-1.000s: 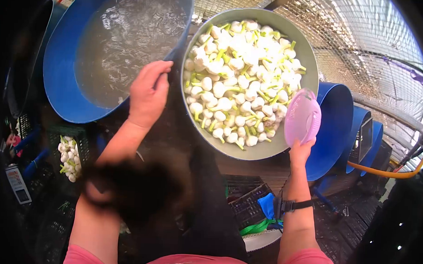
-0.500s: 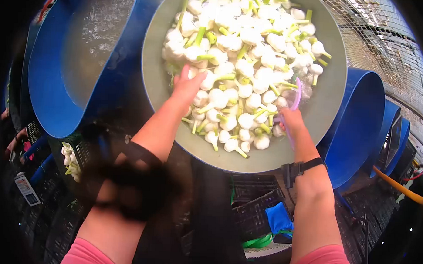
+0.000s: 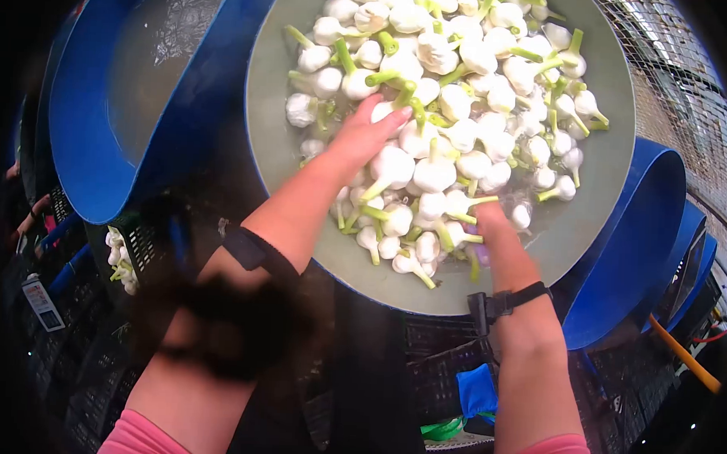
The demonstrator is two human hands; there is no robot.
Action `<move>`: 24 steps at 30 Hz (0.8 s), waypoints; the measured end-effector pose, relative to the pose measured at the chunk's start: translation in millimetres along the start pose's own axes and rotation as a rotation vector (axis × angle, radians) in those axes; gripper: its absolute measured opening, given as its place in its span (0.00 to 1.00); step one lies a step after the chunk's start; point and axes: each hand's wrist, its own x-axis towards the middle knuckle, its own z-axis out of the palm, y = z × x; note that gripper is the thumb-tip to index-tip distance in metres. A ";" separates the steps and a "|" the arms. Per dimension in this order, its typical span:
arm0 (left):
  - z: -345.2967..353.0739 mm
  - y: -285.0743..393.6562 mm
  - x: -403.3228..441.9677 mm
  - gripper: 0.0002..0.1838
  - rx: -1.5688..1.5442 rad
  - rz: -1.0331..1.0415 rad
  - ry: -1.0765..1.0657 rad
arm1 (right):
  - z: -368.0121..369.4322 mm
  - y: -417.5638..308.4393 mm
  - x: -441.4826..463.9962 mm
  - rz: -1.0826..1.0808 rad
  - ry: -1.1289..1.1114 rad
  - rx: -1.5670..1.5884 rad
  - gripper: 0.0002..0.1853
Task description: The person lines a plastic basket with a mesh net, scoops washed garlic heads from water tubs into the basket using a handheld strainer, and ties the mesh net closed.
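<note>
Garlic bulbs (image 3: 434, 175) with short green stems fill a large round tub (image 3: 281, 176) that holds water. My left hand (image 3: 368, 135) reaches in among the bulbs at the left, its thumb and a finger spread around a bulb; its other fingers are hidden under the garlic. At the lower right of the heap, my right hand (image 3: 492, 223) is sunk among the bulbs and holds the purple basket (image 3: 481, 249), of which only a small part shows beneath the garlic.
At the upper left stands a blue tub (image 3: 86, 137) of water. More blue tubs (image 3: 627, 252) are at the right, near an orange hose (image 3: 686, 354). A dark crate with garlic (image 3: 120, 258) is at the left, near another person's arm (image 3: 34, 214). A blue cloth (image 3: 477, 390) lies below.
Both hands have gone down into the tub. The purple basket, earlier raised at the tub's right side, is now mostly under the garlic. Bulbs have shifted, and the view has moved closer.
</note>
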 end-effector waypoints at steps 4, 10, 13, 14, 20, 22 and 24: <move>7.1 -11.9 8.6 0.44 0.153 0.177 0.100 | 32.2 3.8 -2.3 -0.165 0.063 0.003 0.13; 18.6 6.3 -20.2 0.38 0.121 0.329 0.156 | 28.8 2.3 -55.4 -0.154 0.003 0.017 0.12; 24.1 18.4 -36.5 0.39 0.169 0.358 0.176 | 34.6 0.3 -90.9 -0.158 0.023 0.108 0.11; 24.4 22.3 -43.8 0.39 0.242 0.357 0.178 | 33.0 3.4 -98.3 -0.164 0.022 0.100 0.11; 28.9 48.2 -84.2 0.39 0.231 0.402 0.186 | 41.0 -0.7 -141.5 -0.222 0.037 0.155 0.15; 27.1 60.5 -98.1 0.39 0.273 0.372 0.158 | 46.8 -3.0 -155.4 -0.241 0.037 0.173 0.16; 26.5 64.8 -105.4 0.39 0.275 0.386 0.168 | 50.2 -3.5 -170.1 -0.227 0.067 0.167 0.16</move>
